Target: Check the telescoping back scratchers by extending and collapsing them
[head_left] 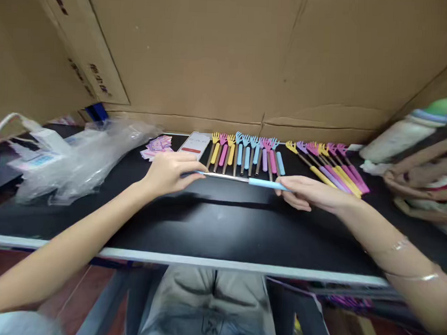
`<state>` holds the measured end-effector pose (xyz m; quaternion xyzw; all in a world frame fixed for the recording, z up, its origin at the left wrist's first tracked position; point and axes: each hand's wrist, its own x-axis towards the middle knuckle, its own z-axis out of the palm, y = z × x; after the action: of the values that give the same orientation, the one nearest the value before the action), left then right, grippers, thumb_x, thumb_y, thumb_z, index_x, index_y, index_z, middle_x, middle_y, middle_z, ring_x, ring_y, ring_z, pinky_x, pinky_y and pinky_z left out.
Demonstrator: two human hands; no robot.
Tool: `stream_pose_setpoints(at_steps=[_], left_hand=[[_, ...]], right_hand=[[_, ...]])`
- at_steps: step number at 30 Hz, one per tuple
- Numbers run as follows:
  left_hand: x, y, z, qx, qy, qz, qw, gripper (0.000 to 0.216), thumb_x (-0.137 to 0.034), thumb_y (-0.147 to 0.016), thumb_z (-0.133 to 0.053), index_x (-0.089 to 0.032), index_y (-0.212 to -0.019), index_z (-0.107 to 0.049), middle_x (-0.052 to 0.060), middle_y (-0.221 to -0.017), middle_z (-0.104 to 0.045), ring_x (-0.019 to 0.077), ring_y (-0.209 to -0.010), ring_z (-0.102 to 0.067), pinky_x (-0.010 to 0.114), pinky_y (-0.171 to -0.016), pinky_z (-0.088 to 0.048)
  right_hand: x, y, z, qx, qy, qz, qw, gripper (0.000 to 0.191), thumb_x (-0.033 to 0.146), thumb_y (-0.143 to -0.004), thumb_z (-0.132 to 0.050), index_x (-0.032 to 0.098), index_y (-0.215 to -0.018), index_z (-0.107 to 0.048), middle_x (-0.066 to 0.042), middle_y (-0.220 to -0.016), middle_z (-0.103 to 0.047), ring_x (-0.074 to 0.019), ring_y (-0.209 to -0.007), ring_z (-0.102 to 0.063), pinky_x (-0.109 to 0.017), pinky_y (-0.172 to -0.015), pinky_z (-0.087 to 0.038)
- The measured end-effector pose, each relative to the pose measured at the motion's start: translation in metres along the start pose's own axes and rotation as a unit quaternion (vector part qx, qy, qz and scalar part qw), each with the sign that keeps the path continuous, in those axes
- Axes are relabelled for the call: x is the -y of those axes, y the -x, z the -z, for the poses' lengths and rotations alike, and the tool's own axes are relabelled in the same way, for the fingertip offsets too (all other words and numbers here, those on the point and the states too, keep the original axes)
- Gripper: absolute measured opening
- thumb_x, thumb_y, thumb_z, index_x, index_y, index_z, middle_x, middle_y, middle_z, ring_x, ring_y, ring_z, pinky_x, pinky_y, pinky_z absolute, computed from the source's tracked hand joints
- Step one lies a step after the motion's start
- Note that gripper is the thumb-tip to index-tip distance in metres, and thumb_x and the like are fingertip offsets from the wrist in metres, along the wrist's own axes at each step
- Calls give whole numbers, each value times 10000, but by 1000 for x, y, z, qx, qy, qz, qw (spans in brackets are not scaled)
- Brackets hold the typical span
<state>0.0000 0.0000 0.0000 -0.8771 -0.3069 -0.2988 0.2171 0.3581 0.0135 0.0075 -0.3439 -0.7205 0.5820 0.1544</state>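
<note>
A light-blue telescopic back scratcher (265, 183) is held level above the black table, its metal rod drawn out between my hands. My left hand (171, 171) pinches the left end, and its fingers mostly hide the head there. Around the blue handle's right end, the fingers of my right hand (306, 190) are closed. Just behind lies a row of scratcher heads on rods and loose handles (246, 157) in yellow, pink, blue and purple. To the right, several back scratchers with handles on their rods (329, 167) lie slanted side by side.
Clear plastic bags (98, 152) and a white plug with a cable (50, 140) lie at left. Pink printed cards (158, 146) sit beside a lit phone (195, 144). A bottle (406, 133) and a brown bag (423, 171) are at right. Cardboard walls (221, 58) enclose the back.
</note>
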Motion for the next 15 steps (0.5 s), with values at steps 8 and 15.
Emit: stream_pose_setpoints(at_steps=[8, 15], left_hand=[[-5, -4, 4, 3, -33, 27, 999, 183, -318, -922, -561, -223, -874, -709, -16, -778, -700, 130, -748, -634, 235, -580, -379], [-3, -7, 9, -24, -42, 54, 997, 193, -359, -919, -559, -258, -918, -725, -19, -733, -694, 127, -704, -612, 248, -562, -351]], right_hand=[[-4, -10, -9, -109, 36, 16, 993, 376, 530, -922, -494, 183, -779, -476, 86, -448, -363, -66, -389, -326, -237, -437, -280], [7, -6, -12, -338, 199, 139, 909, 285, 491, -868, -588, 214, -908, -533, 28, -606, -510, -112, -528, -465, -254, -506, -359]])
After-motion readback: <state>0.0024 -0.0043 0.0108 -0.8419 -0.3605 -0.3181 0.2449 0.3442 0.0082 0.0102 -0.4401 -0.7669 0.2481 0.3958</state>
